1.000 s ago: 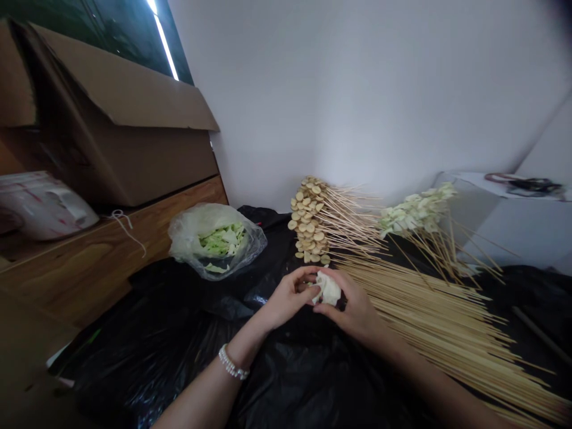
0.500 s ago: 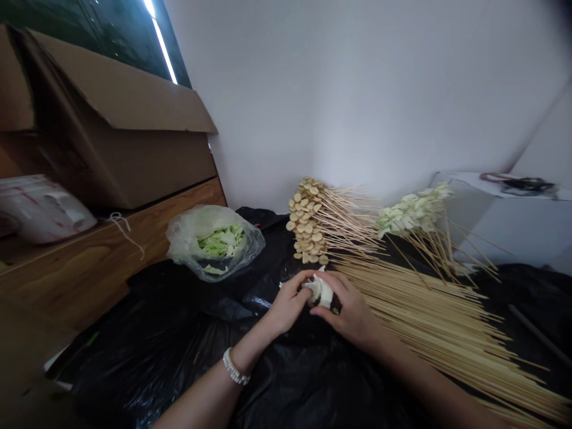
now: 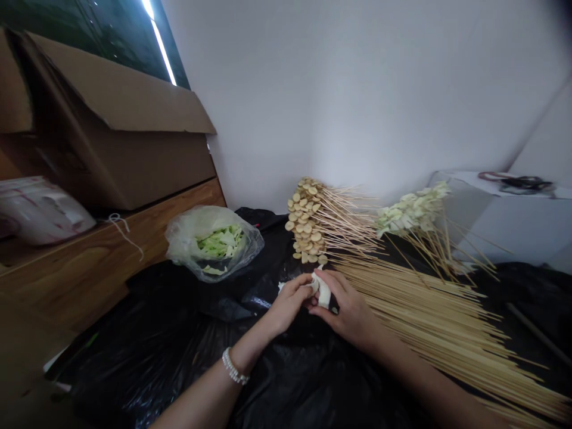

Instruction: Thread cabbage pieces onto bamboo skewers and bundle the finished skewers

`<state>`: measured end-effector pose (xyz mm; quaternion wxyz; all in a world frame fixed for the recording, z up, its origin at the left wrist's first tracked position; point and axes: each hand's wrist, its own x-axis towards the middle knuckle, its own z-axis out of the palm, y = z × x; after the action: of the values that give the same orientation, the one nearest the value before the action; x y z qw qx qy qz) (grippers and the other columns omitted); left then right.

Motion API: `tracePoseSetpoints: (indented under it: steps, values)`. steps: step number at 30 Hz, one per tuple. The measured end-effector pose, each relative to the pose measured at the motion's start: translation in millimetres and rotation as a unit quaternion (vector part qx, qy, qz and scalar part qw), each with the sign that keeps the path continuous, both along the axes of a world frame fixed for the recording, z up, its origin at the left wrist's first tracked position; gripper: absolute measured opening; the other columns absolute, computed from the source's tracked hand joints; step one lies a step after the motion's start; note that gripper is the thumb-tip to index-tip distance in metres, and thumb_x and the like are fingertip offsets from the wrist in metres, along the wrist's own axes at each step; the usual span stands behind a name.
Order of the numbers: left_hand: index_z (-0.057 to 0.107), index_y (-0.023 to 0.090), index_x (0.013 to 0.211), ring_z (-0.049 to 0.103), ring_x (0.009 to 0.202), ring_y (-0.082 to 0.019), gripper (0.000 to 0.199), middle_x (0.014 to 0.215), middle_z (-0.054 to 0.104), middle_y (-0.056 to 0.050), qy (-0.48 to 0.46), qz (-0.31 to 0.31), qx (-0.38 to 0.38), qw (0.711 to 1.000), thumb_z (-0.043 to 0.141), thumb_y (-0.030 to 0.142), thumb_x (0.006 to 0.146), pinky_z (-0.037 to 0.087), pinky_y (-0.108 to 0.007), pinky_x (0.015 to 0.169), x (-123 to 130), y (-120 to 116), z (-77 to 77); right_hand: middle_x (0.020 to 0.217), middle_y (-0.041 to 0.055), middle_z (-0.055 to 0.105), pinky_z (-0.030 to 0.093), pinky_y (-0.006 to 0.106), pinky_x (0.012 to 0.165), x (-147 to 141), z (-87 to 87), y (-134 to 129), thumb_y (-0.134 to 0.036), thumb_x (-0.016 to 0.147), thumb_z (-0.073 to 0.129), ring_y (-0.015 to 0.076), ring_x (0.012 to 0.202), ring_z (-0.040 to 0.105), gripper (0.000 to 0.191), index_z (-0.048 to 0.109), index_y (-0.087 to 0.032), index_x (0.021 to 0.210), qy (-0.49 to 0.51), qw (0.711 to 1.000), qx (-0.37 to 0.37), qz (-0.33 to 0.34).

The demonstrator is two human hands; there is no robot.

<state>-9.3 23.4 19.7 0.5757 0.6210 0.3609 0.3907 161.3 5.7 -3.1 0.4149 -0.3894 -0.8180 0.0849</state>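
Note:
My left hand (image 3: 289, 302) and my right hand (image 3: 349, 311) meet over a black plastic sheet (image 3: 313, 381), pinching a folded pale cabbage piece (image 3: 322, 292) between their fingers. Just right of my right hand lies a broad spread of loose bamboo skewers (image 3: 429, 310). Beyond my hands, a stack of skewered round tan slices (image 3: 306, 223) leans near the wall. Skewered pale cabbage (image 3: 413, 211) rests further right. A clear plastic bag of shredded green cabbage (image 3: 210, 245) sits left of my hands. A pearl bracelet (image 3: 234, 366) circles my left wrist.
A large open cardboard box (image 3: 111, 137) sits on a wooden shelf (image 3: 98, 256) at the left, with a white plastic bag (image 3: 40, 211) beside it. A white wall (image 3: 357, 107) rises behind. A white surface (image 3: 500, 220) holding a dark cord stands at the right.
The cabbage piece has been folded tighter and now stands narrower between my fingers. My hands have drawn closer around it. The view has shifted slightly.

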Motion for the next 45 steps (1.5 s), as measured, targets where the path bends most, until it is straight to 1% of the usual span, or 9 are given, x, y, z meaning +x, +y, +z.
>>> tracePoseSetpoints:
  steps: [8,14,18,23,27,32,38,41,45]
  values:
    - [0.066,0.012,0.101,0.054,0.069,-0.014,0.037,0.080,0.063,-0.003,0.099,0.038,0.102,0.989,0.057,0.045,0.085,0.043,-0.024,0.064,-2.4,-1.0,-3.0,0.131,0.0114,0.052,0.045,0.041,0.102,-2.2,3.1,-1.2,-0.030,0.081,0.066,0.0243,0.122,0.051,0.067,0.035,-0.024,0.140,0.025,0.999,-0.023,0.015]
    - [0.067,0.014,0.085,0.052,0.066,-0.012,0.036,0.072,0.062,-0.001,0.178,0.068,0.166,0.968,0.049,0.044,0.090,0.038,-0.022,0.061,-8.1,1.3,-1.0,0.116,0.0085,0.063,0.050,0.037,0.089,-2.8,15.0,-5.5,-0.028,0.079,0.063,0.0221,0.101,0.062,0.054,0.045,-0.022,0.129,0.109,0.981,-0.160,-0.009]
    - [0.061,0.014,0.068,0.047,0.054,-0.010,0.042,0.059,0.055,0.001,0.182,0.041,0.144,0.972,0.046,0.047,0.091,0.034,-0.020,0.052,-8.5,0.2,1.5,0.082,0.0005,0.066,0.050,0.031,0.068,3.2,19.4,-2.8,-0.035,0.086,0.054,0.0168,0.072,0.062,0.040,0.047,-0.023,0.124,0.227,0.933,-0.280,0.016]
    - [0.068,0.014,0.088,0.046,0.048,-0.011,0.044,0.057,0.055,0.001,0.134,0.071,0.066,0.986,0.045,0.051,0.089,0.035,-0.021,0.047,-10.6,6.0,2.0,0.061,-0.0039,0.060,0.043,0.026,0.051,10.3,19.6,7.8,-0.039,0.087,0.050,0.0144,0.053,0.055,0.038,0.045,-0.021,0.120,0.386,0.838,-0.380,0.074]
    - [0.072,0.016,0.090,0.059,0.067,-0.017,0.036,0.071,0.066,-0.004,0.259,0.190,0.197,0.926,0.048,0.044,0.089,0.042,-0.025,0.063,-21.4,13.2,1.9,0.068,-0.0013,0.064,0.045,0.026,0.053,9.7,19.2,8.8,-0.039,0.084,0.056,0.0145,0.057,0.058,0.043,0.045,-0.021,0.121,0.387,0.833,-0.387,0.084]
    - [0.073,0.022,0.098,0.061,0.090,-0.024,0.028,0.092,0.069,-0.008,0.416,0.191,0.261,0.850,0.064,0.041,0.080,0.045,-0.032,0.078,-26.8,13.7,-0.7,0.094,0.0035,0.069,0.053,0.029,0.060,6.5,12.4,7.3,-0.031,0.078,0.063,0.0162,0.071,0.064,0.056,0.044,-0.024,0.131,0.333,0.872,-0.351,0.076]
    - [0.070,0.019,0.108,0.060,0.102,-0.026,0.037,0.105,0.069,-0.011,0.267,0.172,0.271,0.909,0.066,0.043,0.080,0.045,-0.040,0.093,-21.5,10.3,6.7,0.120,0.0079,0.063,0.056,0.035,0.076,1.7,2.7,9.1,-0.026,0.075,0.067,0.0212,0.098,0.065,0.064,0.043,-0.027,0.135,0.322,0.889,-0.310,0.098]
    - [0.059,0.019,0.125,0.064,0.094,-0.021,0.055,0.109,0.066,-0.010,0.132,0.107,0.193,0.966,0.073,0.038,0.075,0.052,-0.035,0.083,-16.9,7.6,5.6,0.121,0.0078,0.063,0.055,0.039,0.082,-1.9,1.4,6.7,-0.025,0.073,0.071,0.0224,0.100,0.065,0.067,0.043,-0.027,0.134,0.294,0.902,-0.303,0.091]
    - [0.052,0.020,0.132,0.064,0.089,-0.019,0.075,0.123,0.059,-0.013,0.068,0.071,0.124,0.987,0.082,0.032,0.064,0.056,-0.029,0.071,-10.4,4.2,-1.0,0.129,0.0097,0.059,0.053,0.042,0.087,-4.3,2.6,3.1,-0.026,0.070,0.074,0.0243,0.104,0.063,0.070,0.046,-0.025,0.134,0.220,0.939,-0.261,0.051]
